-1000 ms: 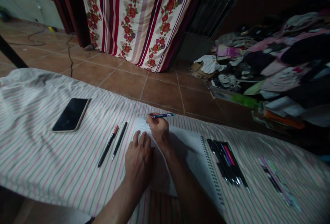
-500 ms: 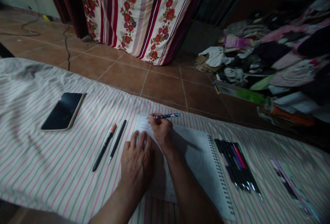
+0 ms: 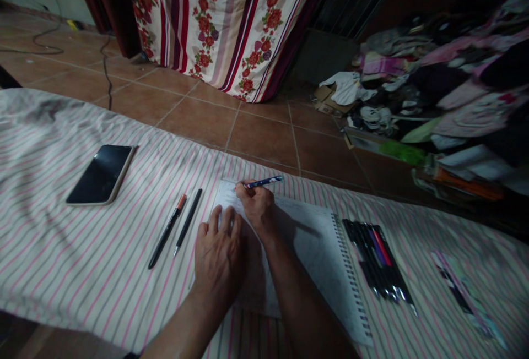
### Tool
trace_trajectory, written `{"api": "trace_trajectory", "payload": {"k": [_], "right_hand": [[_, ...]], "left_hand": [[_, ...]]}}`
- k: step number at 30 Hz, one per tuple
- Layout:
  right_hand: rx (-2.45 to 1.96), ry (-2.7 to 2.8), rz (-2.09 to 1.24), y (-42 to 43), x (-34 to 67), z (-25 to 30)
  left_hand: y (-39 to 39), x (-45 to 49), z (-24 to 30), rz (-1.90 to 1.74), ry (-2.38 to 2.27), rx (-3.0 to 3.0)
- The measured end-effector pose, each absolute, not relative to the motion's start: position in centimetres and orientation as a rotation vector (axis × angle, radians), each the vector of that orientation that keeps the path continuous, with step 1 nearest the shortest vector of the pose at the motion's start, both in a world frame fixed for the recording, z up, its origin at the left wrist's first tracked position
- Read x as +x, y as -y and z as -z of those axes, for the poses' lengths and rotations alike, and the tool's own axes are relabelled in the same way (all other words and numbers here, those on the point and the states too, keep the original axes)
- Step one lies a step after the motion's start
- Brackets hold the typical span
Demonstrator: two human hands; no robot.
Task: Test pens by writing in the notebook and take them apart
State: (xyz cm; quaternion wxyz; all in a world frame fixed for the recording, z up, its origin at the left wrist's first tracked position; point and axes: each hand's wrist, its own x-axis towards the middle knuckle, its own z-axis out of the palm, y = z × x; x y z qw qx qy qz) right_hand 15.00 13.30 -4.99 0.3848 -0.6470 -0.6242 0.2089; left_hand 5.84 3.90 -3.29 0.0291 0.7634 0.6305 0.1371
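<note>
The right hand [image 3: 258, 203] is pinching a dark patterned pen [image 3: 265, 181] between thumb and fingers, the tip pointing at the upper left of a spiral notebook [image 3: 324, 268]. The left hand [image 3: 219, 249] is lying palm down over the page's left side, its fingers slightly spread. The notebook is resting on a striped cloth [image 3: 103, 260], its coil running down the right side. A black pen with an orange end [image 3: 167, 232] and a slim dark pen [image 3: 188, 221] are lying left of the left hand, a phone [image 3: 101, 175] sitting farther left. Just beyond the coil, a row of pens [image 3: 377, 262] is lying side by side, with some pastel pens [image 3: 467, 293] farther right. On the floor, a cardboard box [image 3: 327, 101] is sitting with a white garment [image 3: 347, 87] draping over it; in the dimness near a clothes pile [image 3: 475, 81], a shallow tray [image 3: 363, 145] appears to be holding something bright green [image 3: 400, 152].
</note>
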Motion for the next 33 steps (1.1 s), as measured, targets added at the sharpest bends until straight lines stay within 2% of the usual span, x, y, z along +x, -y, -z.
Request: {"api": "trace_trajectory", "payload": {"k": [20,33], "right_hand": [[-1.639,1.478,-0.443,-13.38,15.04,5.09],[-1.511,1.552,-0.623,-13.39,15.03,5.70]], "left_hand": [[-4.04,5.90,3.17,-0.447,-1.946,2.350],[-3.89,5.95,3.12,-0.399,-1.957,2.359]]}}
